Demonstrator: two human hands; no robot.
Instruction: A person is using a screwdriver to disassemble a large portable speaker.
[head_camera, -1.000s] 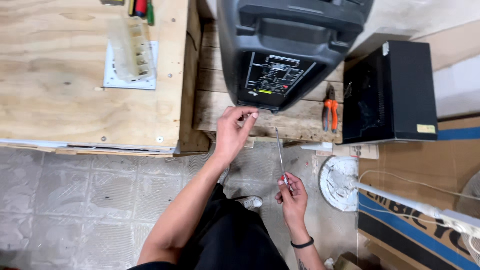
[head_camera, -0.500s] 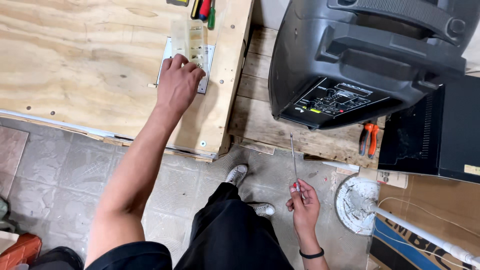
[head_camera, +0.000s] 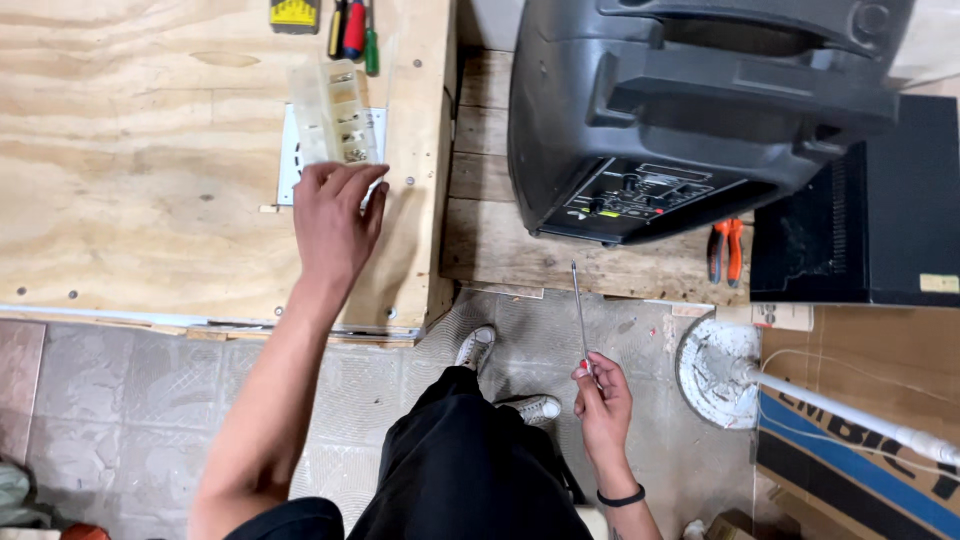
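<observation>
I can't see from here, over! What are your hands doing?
Left hand open, fingertips at clear parts box on plywood bench. Right hand shut on screwdriver, shaft pointing at black speaker. Nothing in the way, over.

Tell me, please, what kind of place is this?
Probably a small repair workshop. A raw plywood worktop carries a clear plastic box of small parts and screwdrivers with coloured handles. A large black loudspeaker cabinet lies on a rough wooden pallet, beside orange-handled pliers.
</observation>
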